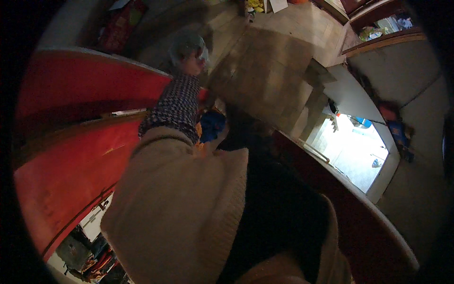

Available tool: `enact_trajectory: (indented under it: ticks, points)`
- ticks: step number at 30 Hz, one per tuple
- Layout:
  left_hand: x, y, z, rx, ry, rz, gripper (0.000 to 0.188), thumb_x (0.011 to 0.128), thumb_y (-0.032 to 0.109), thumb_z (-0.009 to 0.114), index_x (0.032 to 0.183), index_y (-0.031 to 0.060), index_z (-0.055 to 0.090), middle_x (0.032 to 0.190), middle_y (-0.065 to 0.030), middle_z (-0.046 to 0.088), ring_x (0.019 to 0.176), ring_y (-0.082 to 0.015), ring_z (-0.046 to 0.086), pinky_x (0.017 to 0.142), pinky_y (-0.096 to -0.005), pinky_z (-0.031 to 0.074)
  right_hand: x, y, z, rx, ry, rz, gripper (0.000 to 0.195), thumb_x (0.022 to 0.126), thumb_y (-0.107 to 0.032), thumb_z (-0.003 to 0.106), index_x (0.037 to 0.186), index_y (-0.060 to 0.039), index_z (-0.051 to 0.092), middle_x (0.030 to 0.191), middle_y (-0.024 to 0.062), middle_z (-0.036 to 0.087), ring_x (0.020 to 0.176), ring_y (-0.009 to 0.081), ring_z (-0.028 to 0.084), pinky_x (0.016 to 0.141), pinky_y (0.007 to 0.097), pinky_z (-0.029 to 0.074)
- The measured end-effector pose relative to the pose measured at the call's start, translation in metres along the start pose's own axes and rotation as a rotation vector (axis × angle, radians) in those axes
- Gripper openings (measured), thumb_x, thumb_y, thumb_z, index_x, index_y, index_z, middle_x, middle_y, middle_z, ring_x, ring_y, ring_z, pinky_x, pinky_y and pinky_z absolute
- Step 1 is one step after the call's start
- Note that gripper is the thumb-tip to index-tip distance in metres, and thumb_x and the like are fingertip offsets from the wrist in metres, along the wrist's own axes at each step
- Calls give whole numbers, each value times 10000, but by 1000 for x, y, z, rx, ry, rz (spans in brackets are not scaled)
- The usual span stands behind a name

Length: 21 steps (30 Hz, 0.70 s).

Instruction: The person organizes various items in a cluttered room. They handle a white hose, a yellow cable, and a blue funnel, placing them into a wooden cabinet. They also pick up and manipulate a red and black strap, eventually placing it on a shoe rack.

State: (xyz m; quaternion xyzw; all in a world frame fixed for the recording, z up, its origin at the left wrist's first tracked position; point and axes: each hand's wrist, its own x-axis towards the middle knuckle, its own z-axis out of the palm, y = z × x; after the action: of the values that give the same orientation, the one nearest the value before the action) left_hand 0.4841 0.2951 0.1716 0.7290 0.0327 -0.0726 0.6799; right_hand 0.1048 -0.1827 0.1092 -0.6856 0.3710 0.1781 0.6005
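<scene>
My left hand [193, 64] reaches forward past a red panel, at the end of a houndstooth sleeve below a beige knit garment. It is closed around a clear, rounded transparent object [188, 46], which looks like glass or thin plastic; dim light and blur hide its exact kind. Just below the forearm, a blue object [212, 126] lies beside something orange, both partly covered by the sleeve. My right hand is out of view. Before me stretches a brownish tiled floor [262, 78].
Red panels [81, 152] with pale edges stand close on the left. A dark red panel [340, 198] slants along the right, near a bright opening [354, 149]. Shelves with assorted things [386, 28] are at the upper right. Piled goods [88, 259] show at the lower left.
</scene>
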Motion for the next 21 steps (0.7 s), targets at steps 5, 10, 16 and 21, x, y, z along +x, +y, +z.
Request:
enact_trajectory:
  ticks: [5, 10, 16, 21]
  points:
    - [-46, -77, 74, -333, -269, -470, 405, 801, 216, 541, 1152, 56, 419, 1064, -129, 485, 860, -232, 535, 715, -351, 474, 30, -32, 14, 28, -57, 15, 240, 796, -272, 557, 890, -54, 527, 750, 65, 568, 576, 183, 575, 446, 290, 449]
    - [-36, -82, 139, -224, -338, -872, 283, 782, 203, 579, 978, 17, 491, 936, -130, 508, 786, -216, 539, 624, -339, 484, 59, -38, 22, 57, -53, 43, 241, 798, -261, 555, 908, -49, 527, 760, 69, 571, 591, 182, 577, 459, 286, 453]
    - [99, -67, 157, -106, -312, -704, 263, 736, 228, 633, 868, 25, 530, 763, -108, 530, 621, -196, 538, 531, -300, 470, 106, -36, 46, 116, -62, 89, 244, 801, -249, 552, 931, -44, 528, 772, 73, 573, 609, 180, 581, 474, 281, 458]
    - [214, -24, 150, 75, -338, -613, 234, 798, 287, 541, 840, 57, 527, 778, -45, 524, 741, -154, 542, 655, -280, 447, 181, -43, 72, 181, -10, 104, 247, 803, -238, 550, 950, -40, 528, 782, 77, 576, 624, 178, 584, 487, 277, 462]
